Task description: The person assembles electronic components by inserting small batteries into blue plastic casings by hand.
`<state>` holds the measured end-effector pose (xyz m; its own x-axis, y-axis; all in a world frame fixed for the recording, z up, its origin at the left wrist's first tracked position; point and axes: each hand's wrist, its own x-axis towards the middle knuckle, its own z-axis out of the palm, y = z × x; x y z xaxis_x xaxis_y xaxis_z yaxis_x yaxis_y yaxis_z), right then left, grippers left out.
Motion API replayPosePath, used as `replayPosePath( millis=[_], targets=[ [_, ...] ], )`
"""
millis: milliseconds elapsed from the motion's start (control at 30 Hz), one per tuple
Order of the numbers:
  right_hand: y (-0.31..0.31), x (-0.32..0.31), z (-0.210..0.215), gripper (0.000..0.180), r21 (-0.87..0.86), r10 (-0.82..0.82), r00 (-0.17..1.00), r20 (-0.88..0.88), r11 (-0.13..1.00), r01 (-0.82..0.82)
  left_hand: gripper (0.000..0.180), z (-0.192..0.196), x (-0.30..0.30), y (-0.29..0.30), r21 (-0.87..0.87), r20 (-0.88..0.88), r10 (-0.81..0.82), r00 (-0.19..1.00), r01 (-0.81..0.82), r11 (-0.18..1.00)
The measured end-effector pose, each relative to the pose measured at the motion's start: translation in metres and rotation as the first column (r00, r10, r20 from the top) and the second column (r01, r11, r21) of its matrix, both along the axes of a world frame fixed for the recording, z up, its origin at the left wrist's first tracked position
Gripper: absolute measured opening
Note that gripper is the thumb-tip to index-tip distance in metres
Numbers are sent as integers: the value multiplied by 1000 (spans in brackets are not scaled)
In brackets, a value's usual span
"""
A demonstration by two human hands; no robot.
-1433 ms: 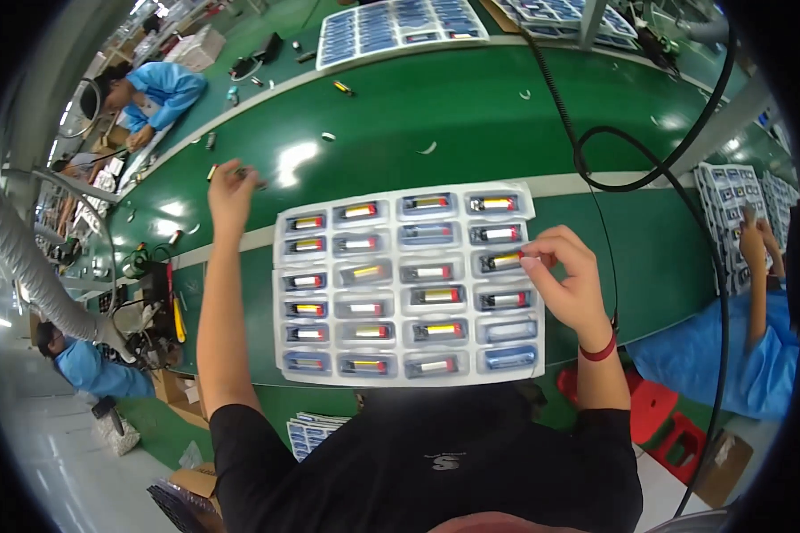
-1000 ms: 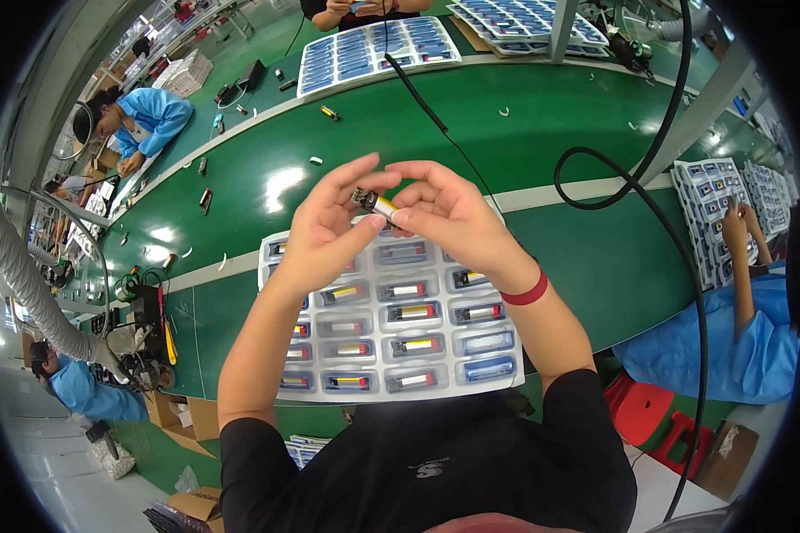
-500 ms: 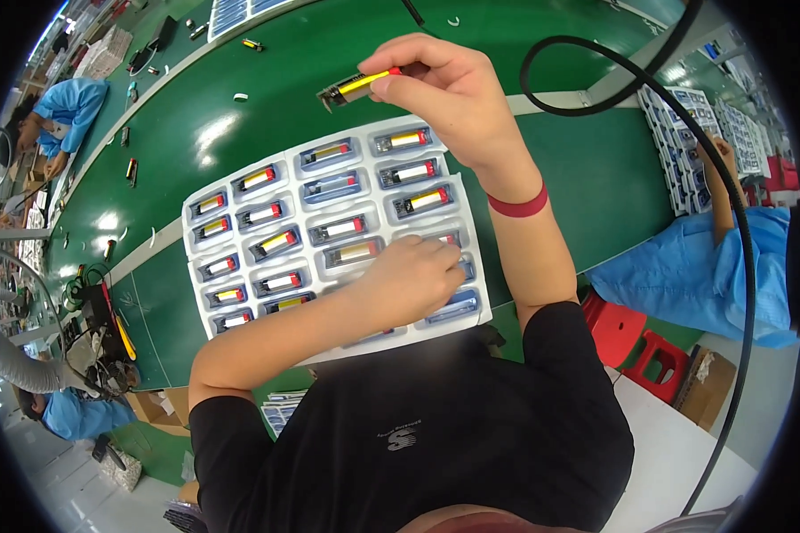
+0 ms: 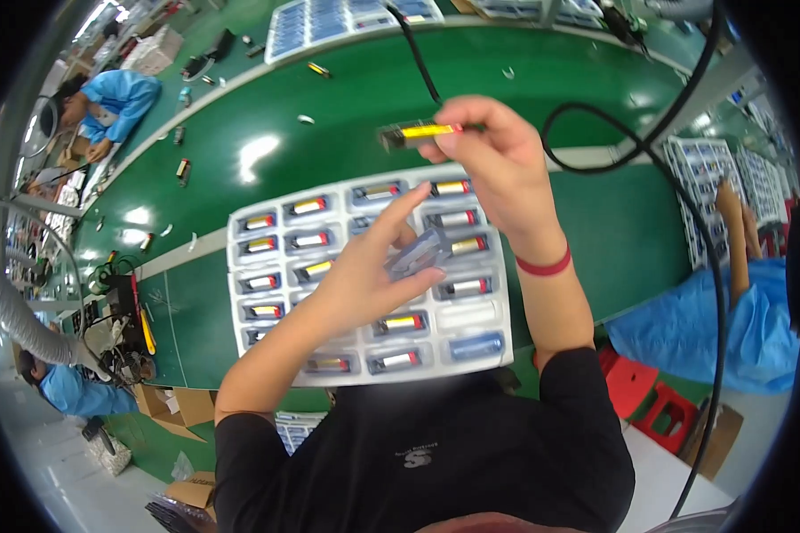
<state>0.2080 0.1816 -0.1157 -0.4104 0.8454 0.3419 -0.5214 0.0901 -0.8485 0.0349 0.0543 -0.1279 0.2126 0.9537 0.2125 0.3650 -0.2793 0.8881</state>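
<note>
The camera sits on the person's head, the left one of a pair. It looks down and out over the shiny green tabletop (image 4: 596,231). The person's black cloth shirt (image 4: 507,435) is very close, at the bottom. The bare left hand (image 4: 364,271) and bare right hand (image 4: 502,169) are near, around the middle. Far-off things look small near the top. The wide, round lens bends straight edges and leaves dark corners.
</note>
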Motion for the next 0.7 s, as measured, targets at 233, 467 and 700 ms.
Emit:
replayPosePath(
  millis=[233,467,700],
  targets=[
    [-9,2,3,17,-21,84,994,73,996,-83,35,-18,-58,29,-86,-63,172,983,-177,981],
    [-17,-5,6,16,-3,93,992,80,996,-93,41,-1,-75,41,-389,387,373,843,-217,895],
    [-33,-15,5,18,122,99,992,79,987,-108,49,-11,-74,45,-611,771,555,312,117,783]
  ],
)
